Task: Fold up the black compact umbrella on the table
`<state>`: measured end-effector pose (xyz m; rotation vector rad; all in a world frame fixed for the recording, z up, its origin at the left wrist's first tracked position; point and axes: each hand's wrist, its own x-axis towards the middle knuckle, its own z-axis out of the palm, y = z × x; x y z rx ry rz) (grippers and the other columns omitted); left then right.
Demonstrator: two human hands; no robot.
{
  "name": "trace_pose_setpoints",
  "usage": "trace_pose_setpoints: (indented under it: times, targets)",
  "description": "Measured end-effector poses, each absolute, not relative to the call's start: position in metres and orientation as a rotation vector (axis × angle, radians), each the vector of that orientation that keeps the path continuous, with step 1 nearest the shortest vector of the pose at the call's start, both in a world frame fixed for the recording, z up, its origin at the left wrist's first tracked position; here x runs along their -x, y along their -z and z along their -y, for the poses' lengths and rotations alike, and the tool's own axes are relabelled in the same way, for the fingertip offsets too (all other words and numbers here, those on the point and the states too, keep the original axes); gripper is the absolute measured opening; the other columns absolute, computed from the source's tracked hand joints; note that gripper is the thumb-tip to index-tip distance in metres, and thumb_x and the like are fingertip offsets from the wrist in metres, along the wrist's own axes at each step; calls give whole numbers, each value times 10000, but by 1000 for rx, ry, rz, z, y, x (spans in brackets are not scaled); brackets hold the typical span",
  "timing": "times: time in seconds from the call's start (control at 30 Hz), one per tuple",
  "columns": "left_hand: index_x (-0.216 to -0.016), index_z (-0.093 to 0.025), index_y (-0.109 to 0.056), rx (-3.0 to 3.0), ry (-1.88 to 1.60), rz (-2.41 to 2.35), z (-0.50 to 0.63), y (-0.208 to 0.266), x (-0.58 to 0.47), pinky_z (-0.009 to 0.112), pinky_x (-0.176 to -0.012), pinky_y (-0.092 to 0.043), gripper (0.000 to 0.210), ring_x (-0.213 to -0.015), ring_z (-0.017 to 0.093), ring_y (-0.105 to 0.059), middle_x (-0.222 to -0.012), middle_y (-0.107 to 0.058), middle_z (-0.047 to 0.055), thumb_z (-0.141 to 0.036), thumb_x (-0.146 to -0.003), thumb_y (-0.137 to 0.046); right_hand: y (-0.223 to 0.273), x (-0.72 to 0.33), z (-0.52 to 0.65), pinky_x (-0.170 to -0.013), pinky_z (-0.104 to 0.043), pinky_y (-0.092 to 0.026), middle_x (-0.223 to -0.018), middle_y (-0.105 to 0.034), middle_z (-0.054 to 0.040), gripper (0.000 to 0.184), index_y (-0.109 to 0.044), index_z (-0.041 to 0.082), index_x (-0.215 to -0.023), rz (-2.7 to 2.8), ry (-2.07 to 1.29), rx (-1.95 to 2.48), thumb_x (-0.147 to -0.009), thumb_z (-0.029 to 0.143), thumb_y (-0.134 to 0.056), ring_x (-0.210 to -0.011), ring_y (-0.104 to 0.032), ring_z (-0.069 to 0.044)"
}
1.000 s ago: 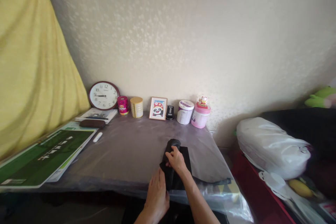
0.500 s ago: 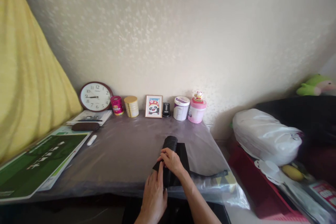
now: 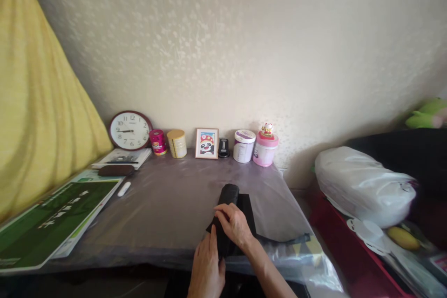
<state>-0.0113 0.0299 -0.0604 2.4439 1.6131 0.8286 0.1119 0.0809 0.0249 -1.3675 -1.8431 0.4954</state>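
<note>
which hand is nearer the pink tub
The right hand. It's on the black bundle, in front of the pink tub and left of it; the left hand, at the bundle's near left side, is farther.

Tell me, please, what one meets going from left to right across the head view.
Yellow cloth, clock, magenta tin, yellow-lidded tin, black bundle, white plastic bag.

Diffuse light is brightening the patterned wallpaper; glare is whitening the plastic tablecloth at its near right corner, while the green plush toy is blurring rightward.
</note>
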Motion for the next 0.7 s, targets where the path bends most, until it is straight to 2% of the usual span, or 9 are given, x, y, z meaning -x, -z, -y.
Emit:
trace_pose_setpoints:
  times: [0.07, 0.13, 0.2, 0.3, 0.4, 0.53, 0.7]
  targets:
    - [-1379, -96, -36, -2438, -827, -1606, -30, 63, 11, 421, -925, -418, 723, -1123, 241, -492, -1240, -485, 166, -79, -722, -339, -19, -116, -80, -926, -338, -395, -942, -689, -47, 235, -662, 218, -939, 1917, -325, 1297, -880, 276, -441, -985, -575, -177]
    - [-1378, -91, -52, -2413, -791, -1614, -30, 63, 10, 421, -951, -399, 717, -1141, 235, -483, -1256, -480, 166, -80, -719, -335, -11, -120, -84, -1035, -406, -270, -1018, -676, -45, 241, -669, 227, -940, 1987, -269, 1289, -887, 267, -437, -1119, -502, -191]
    - [-1376, -77, -98, -2380, -720, -1627, -30, 62, 10, 413, -971, -383, 700, -1154, 232, -474, -1270, -476, 168, -89, -718, -339, -4, -124, -95, -1069, -435, -181, -1060, -667, -30, 259, -669, 245, -946, 2014, -264, 1364, -898, 258, -415, -1182, -455, -185]
    - [-1370, -62, -172, -2331, -605, -1653, -31, 57, 10, 409, -991, -366, 678, -1169, 234, -462, -1285, -478, 166, -104, -717, -351, 1, -130, -120, -1076, -423, -140, -1062, -669, -13, 285, -676, 259, -926, 2017, -275, 1478, -903, 246, -392, -1196, -441, -166]
    - [-1374, -62, -193, -2290, -492, -1664, -32, 49, 11, 408, -1010, -346, 695, -1194, 233, -443, -1318, -458, 159, -105, -703, -367, 2, -135, -147, -1074, -409, -144, -1057, -674, -2, 286, -686, 262, -904, 1982, -293, 1571, -894, 239, -401, -1196, -439, -164]
    - [-1371, -15, -185, -2261, -349, -1645, -33, 34, 9, 362, -1047, -305, 697, -1247, 216, -387, -1365, -400, 169, -107, -707, -375, 1, -143, -171, -1035, -331, -246, -1133, -643, -3, 270, -669, 252, -977, 1871, -312, 1712, -885, 247, -416, -1156, -475, -161]
    - [-1374, -8, -170, -2246, -312, -1659, -29, 21, 8, 344, -1050, -291, 680, -1245, 212, -385, -1361, -398, 173, -104, -731, -372, -3, -175, -170, -981, -347, -317, -1126, -630, -113, 322, -627, 159, -1064, 1601, -275, 1920, -877, 266, -387, -1093, -526, -217]
